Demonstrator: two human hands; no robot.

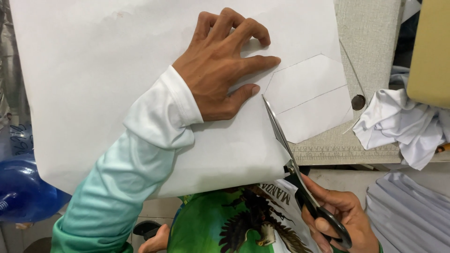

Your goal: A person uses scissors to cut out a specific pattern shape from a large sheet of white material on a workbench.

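Right hand [340,220] grips black-handled scissors [286,145], blades partway into white paper sheet [93,93] on the table [370,42]. Left hand [222,65] lies flat, fingers spread, pinning sheet beside pencilled hexagon outline [309,98], keeping it steady for the cut.

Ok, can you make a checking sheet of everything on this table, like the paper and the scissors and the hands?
Surface: grey cloth table, ruler strip along its front edge.
Job's things: big white paper with a pencilled hexagon; scissors cutting up toward the hexagon.
Clutter: crumpled white cloth; folded cloth; small dark disc.
Hands: left hand flat on the paper; right hand in the scissor handles.
Cables: nothing seen.
Surroundings: blue bottle at the left; tan box at the right.
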